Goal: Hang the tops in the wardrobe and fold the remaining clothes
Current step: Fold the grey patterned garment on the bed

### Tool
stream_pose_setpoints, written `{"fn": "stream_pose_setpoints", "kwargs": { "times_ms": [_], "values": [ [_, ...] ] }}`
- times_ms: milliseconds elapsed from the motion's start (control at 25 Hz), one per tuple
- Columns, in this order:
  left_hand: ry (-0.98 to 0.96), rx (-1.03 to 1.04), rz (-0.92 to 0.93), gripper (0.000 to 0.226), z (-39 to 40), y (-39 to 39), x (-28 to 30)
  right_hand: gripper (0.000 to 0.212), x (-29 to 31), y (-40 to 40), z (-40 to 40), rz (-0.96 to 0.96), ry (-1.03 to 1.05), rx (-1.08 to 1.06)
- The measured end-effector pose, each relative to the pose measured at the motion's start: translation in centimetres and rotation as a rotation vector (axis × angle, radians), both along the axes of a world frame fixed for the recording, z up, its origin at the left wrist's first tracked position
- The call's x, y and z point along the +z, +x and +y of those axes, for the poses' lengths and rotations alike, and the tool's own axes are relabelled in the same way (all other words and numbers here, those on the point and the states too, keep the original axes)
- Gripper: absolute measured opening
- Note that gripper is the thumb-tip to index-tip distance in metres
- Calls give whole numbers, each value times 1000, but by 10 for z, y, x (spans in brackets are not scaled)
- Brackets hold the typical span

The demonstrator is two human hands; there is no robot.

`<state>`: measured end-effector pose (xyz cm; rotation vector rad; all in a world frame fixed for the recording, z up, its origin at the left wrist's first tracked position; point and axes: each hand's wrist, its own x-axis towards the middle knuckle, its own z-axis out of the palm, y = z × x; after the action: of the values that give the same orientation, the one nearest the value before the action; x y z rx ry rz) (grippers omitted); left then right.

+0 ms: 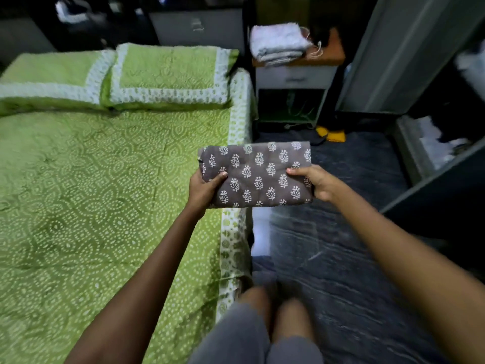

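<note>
A: Big picture first: the green bed [105,179] fills the left side, two pillows [168,74] at its head, and the dark floor [341,232] runs along its right edge.

B: Over on the right, an open wardrobe [430,158] with pale clothes stacked inside, and a bedside stand [294,80] carrying a folded towel [278,44].

A: Now the item that matters, the folded brown printed garment [256,174]. It's held up in the air, right over the bed's edge, half above the floor.

B: Its long axis runs left to right, straight across between the two hands. The left hand [204,190] grips the left end, thumb on top, fingers tucked beneath.

A: And the right hand [315,182] pinches the right end the same way, thumb laid across the print. Neither grip is spread; both are closed on cloth.

B: My read: folding's done on this one. The wardrobe lies to the right, so the right hand is the nearer one to lead it in.
</note>
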<state>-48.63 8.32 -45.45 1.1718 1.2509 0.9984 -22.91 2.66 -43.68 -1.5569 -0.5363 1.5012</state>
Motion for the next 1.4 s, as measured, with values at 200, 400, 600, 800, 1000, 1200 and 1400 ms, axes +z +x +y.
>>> {"fn": "stream_pose_setpoints", "kwargs": {
  "times_ms": [200,400,600,800,1000,1200,1400],
  "values": [
    [-19,-182,-3,32,-7,55,131,15,129,49,-30,-51,-85,-72],
    [4,-314,-67,31,-2,112,201,13,198,106,-33,-121,-95,-114],
    [29,-380,-71,20,40,173,222,18,206,155,-16,-49,-17,-172],
    [82,-427,-5,21,116,247,234,22,204,209,36,3,44,-321],
    [169,-547,134,22,232,355,255,24,211,282,109,84,141,-546],
    [327,-875,389,18,334,501,300,23,222,354,154,182,240,-837],
    [655,-1073,537,18,383,662,324,23,219,444,190,287,388,-1066]
  ]
}}
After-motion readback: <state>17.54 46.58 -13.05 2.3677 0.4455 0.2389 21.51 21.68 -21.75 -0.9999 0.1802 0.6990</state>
